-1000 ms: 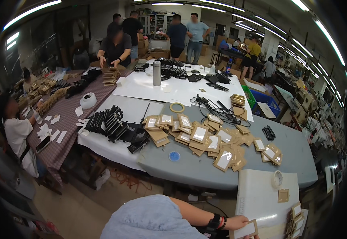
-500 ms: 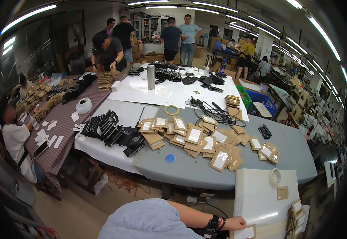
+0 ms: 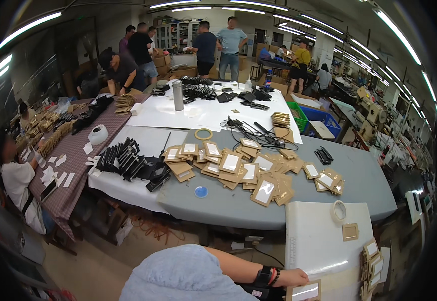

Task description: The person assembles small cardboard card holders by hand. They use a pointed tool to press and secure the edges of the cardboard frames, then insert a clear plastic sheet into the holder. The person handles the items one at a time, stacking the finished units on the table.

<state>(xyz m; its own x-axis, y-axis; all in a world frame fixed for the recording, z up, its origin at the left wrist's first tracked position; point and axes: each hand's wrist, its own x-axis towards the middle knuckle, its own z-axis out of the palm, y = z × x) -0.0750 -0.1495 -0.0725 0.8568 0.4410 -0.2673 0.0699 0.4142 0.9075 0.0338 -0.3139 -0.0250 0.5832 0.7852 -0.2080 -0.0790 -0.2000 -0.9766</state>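
over the last second the view has tipped down, and the left hand (image 3: 292, 277) with the small brown cardboard frame with a clear window (image 3: 304, 291) has come into fuller view. its fingers close on the frame's left edge, above the white board (image 3: 318, 236). the right hand is out of view. matching tan frames (image 3: 238, 168) lie heaped on the grey table (image 3: 359, 175), a roll of tape (image 3: 203, 134) beyond.

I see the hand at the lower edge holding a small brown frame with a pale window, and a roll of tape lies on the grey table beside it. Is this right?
Not quite. In the head view the hand does hold the small brown frame, but the roll of tape lies on the white board, not on the grey table beyond it.
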